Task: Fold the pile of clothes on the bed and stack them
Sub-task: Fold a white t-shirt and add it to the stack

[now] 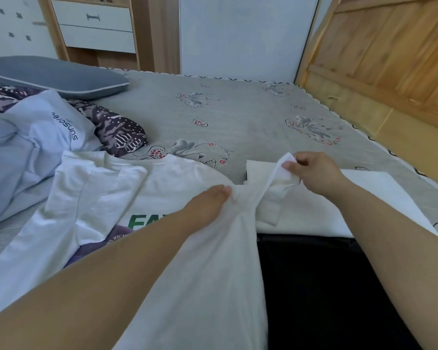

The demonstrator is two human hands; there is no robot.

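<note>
Both hands are working 1 white garment (200,274) near the front edge of the bed (238,117). The left hand (208,205) is gripping a bunched fold of it, fingers curled into the cloth, and the right hand (311,173) is pinching a corner of the same fabric, lifting it a bit off the bed. Fabric is stretching between the 2 hands and draping down toward the camera.

A white tee with green lettering (147,193) is lying spread out just left of the hands, partly under the held piece. Another flat white piece (364,193) is sitting on the right side under the right forearm, with something black (326,286) lying at the front edge.

Toward the left edge, a light blue garment (36,137) is lying crumpled over a dark patterned cloth (116,130), and a grey pillow (53,74) is sitting at the back left corner.
</note>
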